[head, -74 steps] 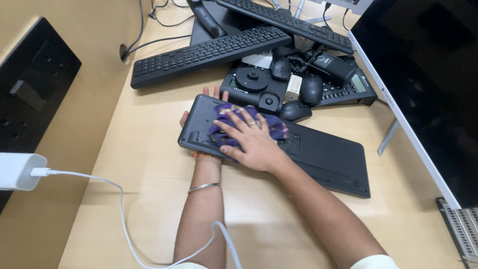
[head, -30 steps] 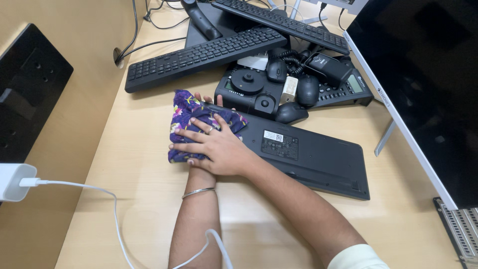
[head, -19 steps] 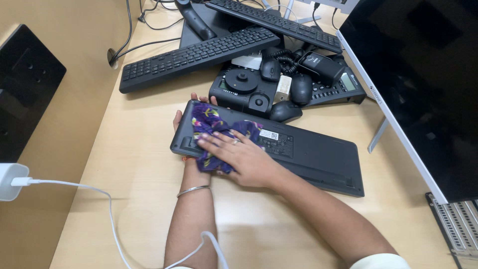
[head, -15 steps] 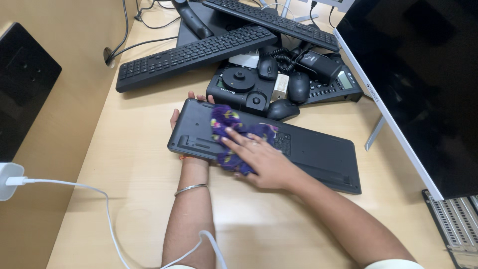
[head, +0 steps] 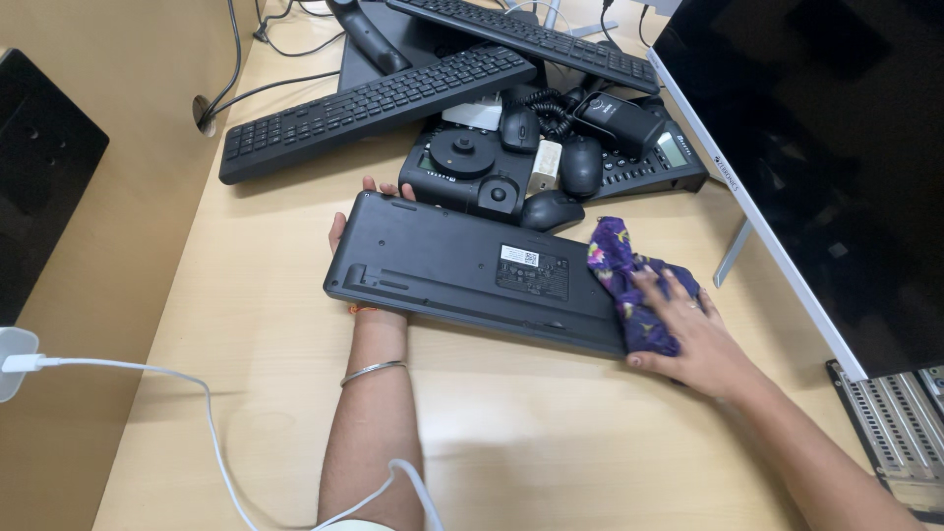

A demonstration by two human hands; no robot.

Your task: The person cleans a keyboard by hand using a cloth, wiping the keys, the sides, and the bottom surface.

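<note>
The black keyboard is lying face down on the wooden desk, its underside with the white label turned up. The right hand is pressing a purple patterned cloth flat against the keyboard's right end, fingers spread over the fabric and palm bearing down. The left hand is reaching under the keyboard's left end; only its fingertips are showing past the far edge, so I cannot tell how it is gripping, though it appears to be propping that end.

Judgement on the wiping in hand: the cloth is sitting at the very edge, partly overhanging onto the desk, so the stroke is best turned there rather than run off. Even palm pressure suits the flat panel; the recessed feet and slots at the near left call for a bunched fold of cloth. The support from beneath should be held steady, since a hard push at the right end could rock the board.

Just beyond the far edge a mouse and a desk phone are crowding in; wide sweeps risk knocking them. A monitor is standing close on the right.
</note>
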